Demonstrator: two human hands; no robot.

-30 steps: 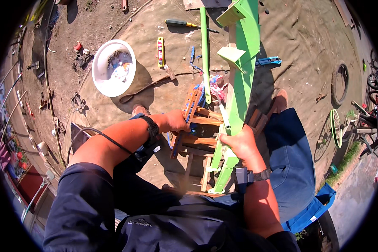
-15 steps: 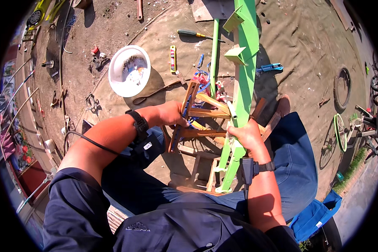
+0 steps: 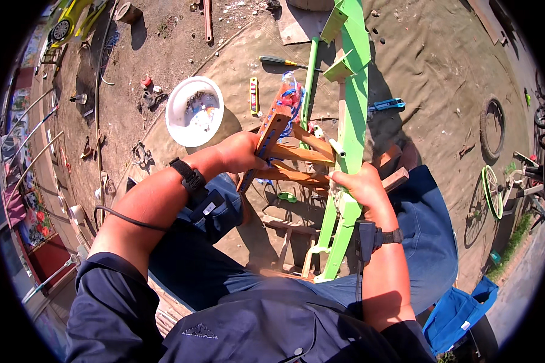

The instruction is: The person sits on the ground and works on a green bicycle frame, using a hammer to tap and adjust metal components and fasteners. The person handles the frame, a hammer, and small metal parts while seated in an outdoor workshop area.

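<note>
My left hand [image 3: 245, 151] is closed around a brown wooden slat frame [image 3: 273, 131], which looks like part of a small folding stool; blue cord runs along it. Its crossbars reach rightward to a long bright-green metal beam [image 3: 354, 115] with angled tabs. My right hand [image 3: 363, 186] grips the beam's lower part, thumb on top; the wooden bar ends beside that thumb. Most of its fingers are hidden behind the beam. A thin green tube [image 3: 309, 81] lies left of the beam. Red and blue stringy material [image 3: 293, 97] shows at the frame's far end.
A white basin [image 3: 195, 112] with debris stands to the left. Beyond the hands lie a screwdriver [image 3: 278, 61], a yellow level [image 3: 254, 97] and a blue utility knife [image 3: 387, 104]. At right are a tyre [image 3: 492, 129] and a bicycle wheel [image 3: 492, 192]. A ground sheet [image 3: 436, 72] spreads underneath.
The wooden frame has tilted and lifted with my left hand, its far end rising. A small green piece on the ground beneath now shows. My right hand stays on the beam; the view has shifted slightly.
</note>
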